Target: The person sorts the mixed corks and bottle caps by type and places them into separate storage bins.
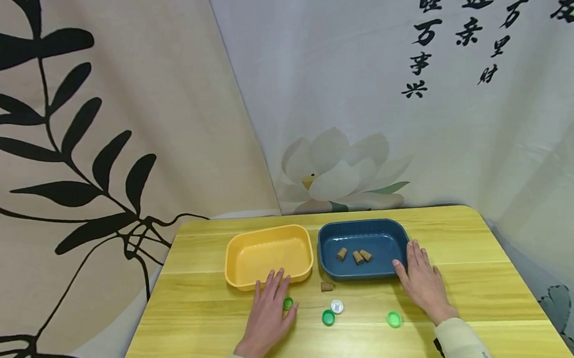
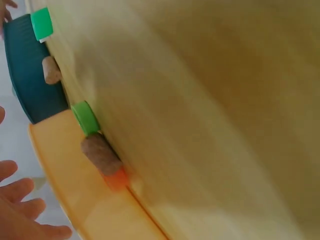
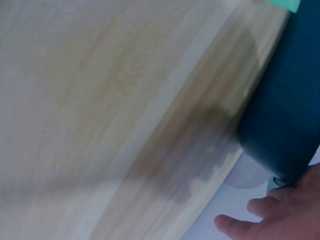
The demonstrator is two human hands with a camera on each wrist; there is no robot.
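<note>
With its fingers spread, my left hand (image 1: pixel 269 318) hovers at the front rim of the yellow tray (image 1: pixel 267 234). Next to its thumb and index finger lies a green bottle cap (image 1: pixel 288 303). The left wrist view shows a cork (image 2: pixel 101 154) and an orange-red piece (image 2: pixel 117 181) by that tray's wall; the hand hides them in the head view. My right hand (image 1: pixel 423 286) lies along the right end of the blue tray (image 1: pixel 365 277), fingers straight outside the wall and thumb at the front corner. Three corks (image 1: pixel 358 257) are inside the blue tray.
On the wooden table (image 1: pixel 188 333), between the hands, are a cork (image 1: pixel 327 286), a white cap (image 1: pixel 337 306) and a dark green cap (image 1: pixel 328 317). A light green cap (image 1: pixel 394 319) lies nearer the right hand. Printed curtains (image 1: pixel 184 97) hang behind the table.
</note>
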